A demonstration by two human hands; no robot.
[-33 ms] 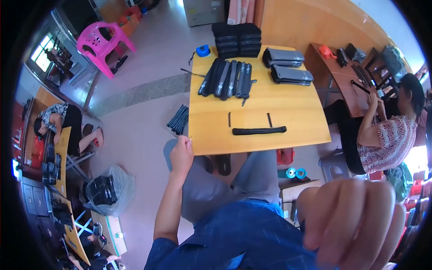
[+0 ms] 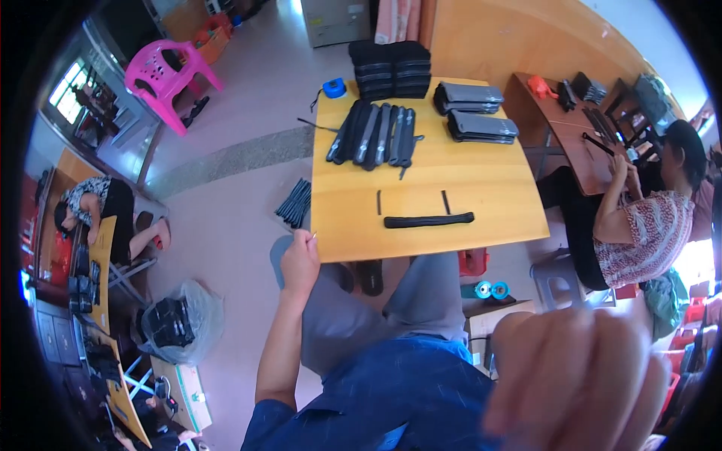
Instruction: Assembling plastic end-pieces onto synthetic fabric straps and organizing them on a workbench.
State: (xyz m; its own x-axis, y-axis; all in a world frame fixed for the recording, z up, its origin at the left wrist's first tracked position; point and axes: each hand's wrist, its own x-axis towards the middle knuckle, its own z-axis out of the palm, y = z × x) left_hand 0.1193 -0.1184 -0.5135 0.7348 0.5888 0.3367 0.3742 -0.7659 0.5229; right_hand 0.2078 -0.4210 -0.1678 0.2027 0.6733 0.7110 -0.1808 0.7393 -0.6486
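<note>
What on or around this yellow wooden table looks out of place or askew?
A bundle of black strips lies on the floor beside the yellow wooden table, apart from the neat black rows on top. The right hand is a blur close to the camera.

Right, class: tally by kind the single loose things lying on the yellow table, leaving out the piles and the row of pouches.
Long strap: 1
Short strips: 2
Blue tape measure: 1
Total: 4
</note>
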